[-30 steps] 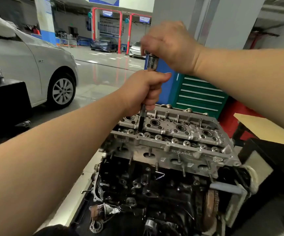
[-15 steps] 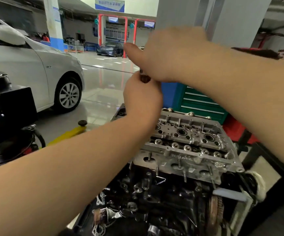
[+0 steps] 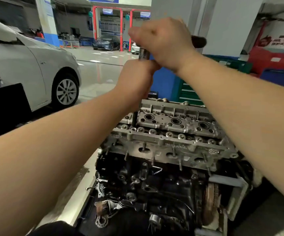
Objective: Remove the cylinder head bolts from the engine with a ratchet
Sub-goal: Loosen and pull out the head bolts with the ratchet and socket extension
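Under your hands sits a bare, matt grey cast-metal cylinder head (image 3: 170,132) above a grimy black, oily engine block (image 3: 154,181). You grip a polished chrome steel ratchet socket (image 3: 143,54). Beyond lies a glossy, reflective pale workshop floor (image 3: 100,72).

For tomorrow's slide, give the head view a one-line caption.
Left hand steadies the extension bar while right hand grips the ratchet over the cylinder head.

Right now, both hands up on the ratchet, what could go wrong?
1. The extension is long and thin; side load from the right hand may tip the bit off the bolt.
2. If it slips, the left hand could drop onto the cylinder head edges.
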{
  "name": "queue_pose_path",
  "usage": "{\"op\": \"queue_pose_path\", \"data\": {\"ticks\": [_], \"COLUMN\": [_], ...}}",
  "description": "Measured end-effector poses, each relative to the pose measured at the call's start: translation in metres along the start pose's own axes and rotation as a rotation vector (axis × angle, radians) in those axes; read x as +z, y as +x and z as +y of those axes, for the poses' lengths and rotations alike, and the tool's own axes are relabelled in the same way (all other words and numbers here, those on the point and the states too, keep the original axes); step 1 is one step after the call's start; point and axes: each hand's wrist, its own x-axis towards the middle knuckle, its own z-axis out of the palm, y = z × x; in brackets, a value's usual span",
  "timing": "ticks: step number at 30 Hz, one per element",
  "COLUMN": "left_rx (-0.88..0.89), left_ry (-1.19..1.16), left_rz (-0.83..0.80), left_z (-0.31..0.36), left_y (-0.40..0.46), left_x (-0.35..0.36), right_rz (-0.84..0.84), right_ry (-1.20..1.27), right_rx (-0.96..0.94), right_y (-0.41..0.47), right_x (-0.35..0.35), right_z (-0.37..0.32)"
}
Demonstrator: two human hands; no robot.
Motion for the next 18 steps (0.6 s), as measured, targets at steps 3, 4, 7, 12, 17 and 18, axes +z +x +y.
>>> {"op": "queue_pose_path", "data": {"ticks": [3, 4, 7, 12, 17, 18], "left_rx": [-0.026, -0.033, -0.060, -0.076, -0.063, -0.055], "left_ry": [-0.082, -0.105, -0.153, -0.244, -0.208, -0.122], "left_rz": [-0.093, -0.116, -0.184, -0.253, -0.275, -0.300], "left_z": [0.002, -0.001, -0.002, -0.004, -0.001, 0.003], "left_y": [0.000, 0.003, 0.006, 0.004, 0.000, -0.002], "left_x": [-0.004, -0.006, -0.012, -0.020, -0.030, -0.035], "right_rz": [-0.154, -0.221, -0.350, -0.457, -0.434, -0.423], "right_ry": [0.351, 0.426, 0.709, 1.040, 1.142, 1.167], "right_rx": [0.025, 0.018, 0.030, -0.104, -0.053, -0.045], "right_y": [0.025, 0.028, 0.050, 0.056, 0.057, 0.056], "right_x": [0.009, 0.015, 0.019, 0.035, 0.044, 0.045], "right_z": [0.019, 0.017, 0.009, -0.009, -0.008, -0.008]}}
